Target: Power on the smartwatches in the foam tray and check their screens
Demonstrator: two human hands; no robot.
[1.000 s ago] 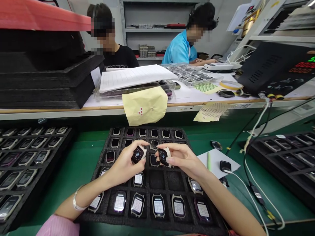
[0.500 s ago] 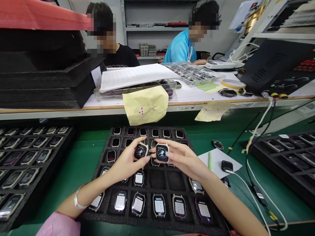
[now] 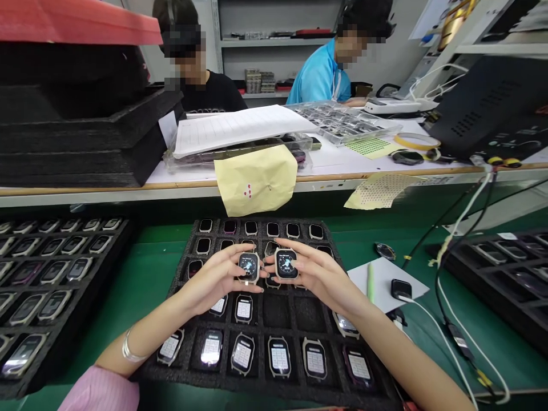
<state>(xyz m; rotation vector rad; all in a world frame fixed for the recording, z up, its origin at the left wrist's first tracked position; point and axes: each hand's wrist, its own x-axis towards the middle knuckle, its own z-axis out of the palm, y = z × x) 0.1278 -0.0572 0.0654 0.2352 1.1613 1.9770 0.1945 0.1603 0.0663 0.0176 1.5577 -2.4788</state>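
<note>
My left hand (image 3: 218,278) pinches a smartwatch body (image 3: 249,266) with a lit dark screen facing up. My right hand (image 3: 319,275) grips a second smartwatch body (image 3: 286,264), also lit, right beside the first. Both are held side by side just above the middle rows of a black foam tray (image 3: 308,311). The tray's front rows hold several watches with white lit screens (image 3: 279,357); its back rows hold dark-screened ones (image 3: 270,229). Two pockets under my hands are empty.
More black foam trays of watches lie at the left (image 3: 47,268) and right (image 3: 509,274) on the green mat. A white paper (image 3: 383,279) with a green pen (image 3: 370,282) and a cabled charger puck (image 3: 401,289) sits right of the tray. Two people sit beyond the raised bench.
Both hands turned the watches from tilted sideways to screen-up and brought them level beside each other. The screens now face the camera.
</note>
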